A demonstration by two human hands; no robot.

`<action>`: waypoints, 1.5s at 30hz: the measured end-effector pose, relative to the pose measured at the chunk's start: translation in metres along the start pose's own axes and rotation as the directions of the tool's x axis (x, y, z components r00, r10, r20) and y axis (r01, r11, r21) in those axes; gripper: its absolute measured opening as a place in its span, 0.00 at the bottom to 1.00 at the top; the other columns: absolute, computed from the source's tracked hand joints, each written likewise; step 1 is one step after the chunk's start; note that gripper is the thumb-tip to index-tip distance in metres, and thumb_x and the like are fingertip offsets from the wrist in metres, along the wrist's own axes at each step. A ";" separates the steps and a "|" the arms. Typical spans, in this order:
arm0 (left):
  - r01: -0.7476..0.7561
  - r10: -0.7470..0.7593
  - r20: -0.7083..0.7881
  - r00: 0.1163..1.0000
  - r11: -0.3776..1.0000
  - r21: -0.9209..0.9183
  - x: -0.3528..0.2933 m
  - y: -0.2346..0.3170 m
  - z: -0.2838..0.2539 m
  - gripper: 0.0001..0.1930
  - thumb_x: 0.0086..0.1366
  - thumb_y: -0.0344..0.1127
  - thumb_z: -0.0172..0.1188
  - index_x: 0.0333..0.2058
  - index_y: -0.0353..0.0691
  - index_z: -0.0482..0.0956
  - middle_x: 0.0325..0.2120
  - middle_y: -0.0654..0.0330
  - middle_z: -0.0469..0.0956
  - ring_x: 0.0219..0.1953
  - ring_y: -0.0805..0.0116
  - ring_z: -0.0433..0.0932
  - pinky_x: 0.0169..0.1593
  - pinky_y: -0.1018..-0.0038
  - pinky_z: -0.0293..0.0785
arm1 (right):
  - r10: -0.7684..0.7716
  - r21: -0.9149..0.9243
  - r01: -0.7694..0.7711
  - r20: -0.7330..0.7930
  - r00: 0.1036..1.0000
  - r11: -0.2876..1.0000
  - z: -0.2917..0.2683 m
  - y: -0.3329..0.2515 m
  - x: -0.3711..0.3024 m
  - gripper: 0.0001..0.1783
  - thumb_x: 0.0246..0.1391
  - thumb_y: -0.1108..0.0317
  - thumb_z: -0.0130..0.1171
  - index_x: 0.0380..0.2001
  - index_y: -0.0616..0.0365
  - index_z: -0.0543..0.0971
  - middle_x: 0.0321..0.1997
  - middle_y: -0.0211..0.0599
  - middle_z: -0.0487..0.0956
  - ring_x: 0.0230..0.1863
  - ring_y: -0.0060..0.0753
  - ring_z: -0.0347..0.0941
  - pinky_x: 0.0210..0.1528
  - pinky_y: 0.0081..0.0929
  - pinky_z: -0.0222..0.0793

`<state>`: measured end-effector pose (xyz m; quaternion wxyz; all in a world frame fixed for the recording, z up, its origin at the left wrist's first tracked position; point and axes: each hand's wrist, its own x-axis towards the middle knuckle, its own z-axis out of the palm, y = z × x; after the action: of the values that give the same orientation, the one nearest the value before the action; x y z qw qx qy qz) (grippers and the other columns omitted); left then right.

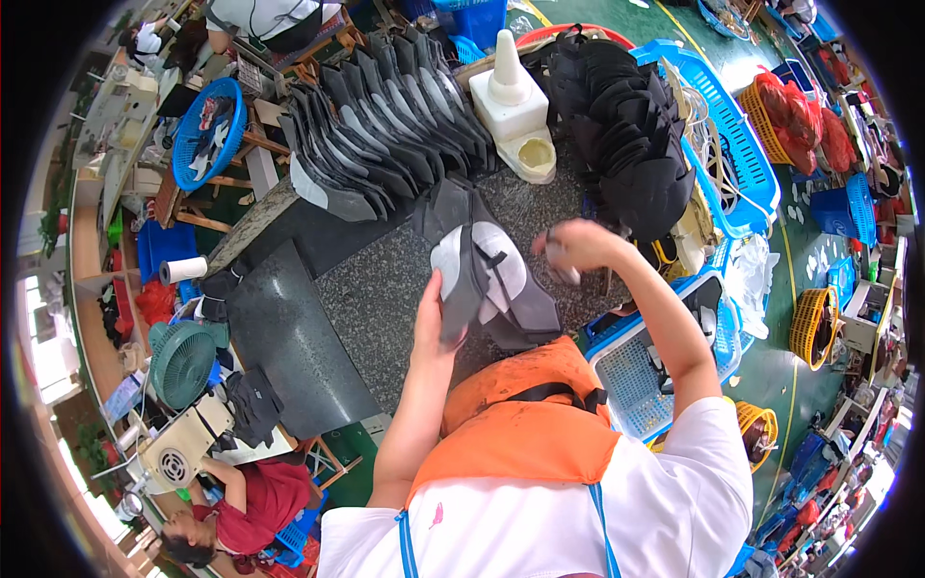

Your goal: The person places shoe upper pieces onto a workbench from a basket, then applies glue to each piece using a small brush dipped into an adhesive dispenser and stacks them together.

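Note:
My left hand (436, 313) is closed on the near left edge of a grey shoe-upper piece (467, 294) with a white panel. Against it on the dark speckled tabletop (371, 279) lies a similar grey and white piece (525, 303), with a short black strap across its middle. My right hand (581, 247) is just right of these pieces, raised off them, its fingers curled together and a little blurred. Whatever it may hold cannot be made out. Beyond both hands stands a white glue pot (506, 106) with a cone-shaped top and a small open cup.
Overlapping grey and white pieces (385, 125) fan out at the far left; a black stack (621, 135) stands far right. Blue baskets (723, 125) line the right edge. A grey sheet (299, 337) covers the left side. A person in red (260, 506) sits at a sewing machine, lower left.

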<state>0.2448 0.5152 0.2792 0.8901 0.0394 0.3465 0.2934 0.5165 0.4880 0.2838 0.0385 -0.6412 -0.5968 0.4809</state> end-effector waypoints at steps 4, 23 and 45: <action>0.145 -0.216 -0.236 0.947 0.947 -0.286 0.003 -0.016 0.028 0.17 0.62 0.39 0.50 0.49 0.40 0.67 0.45 0.57 0.72 0.47 0.58 0.71 0.53 0.59 0.66 | -0.172 -0.125 0.118 -0.659 0.732 0.985 -0.030 0.011 0.037 0.13 0.45 0.65 0.55 0.37 0.53 0.77 0.33 0.45 0.76 0.37 0.46 0.73 0.39 0.38 0.68; 0.056 0.012 -0.202 0.979 0.943 0.329 0.024 -0.063 -0.009 0.14 0.64 0.33 0.48 0.48 0.39 0.67 0.43 0.59 0.73 0.45 0.66 0.73 0.49 0.68 0.70 | 0.125 0.290 0.012 -0.451 0.884 0.957 0.020 -0.005 0.063 0.10 0.46 0.68 0.58 0.30 0.63 0.79 0.17 0.39 0.77 0.18 0.24 0.73 0.23 0.24 0.68; 0.035 -0.005 -0.126 0.992 0.970 0.239 0.030 -0.074 -0.047 0.13 0.63 0.33 0.50 0.46 0.41 0.69 0.44 0.60 0.73 0.47 0.65 0.72 0.50 0.64 0.69 | -0.435 0.182 0.473 -0.214 0.875 0.862 0.072 0.040 -0.037 0.11 0.36 0.76 0.59 0.28 0.57 0.80 0.29 0.39 0.78 0.35 0.41 0.74 0.39 0.32 0.68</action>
<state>0.2686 0.4645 0.2058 0.8583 0.1253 0.4347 0.2420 0.5048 0.4093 0.2416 0.2740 -0.5110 -0.6666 0.4684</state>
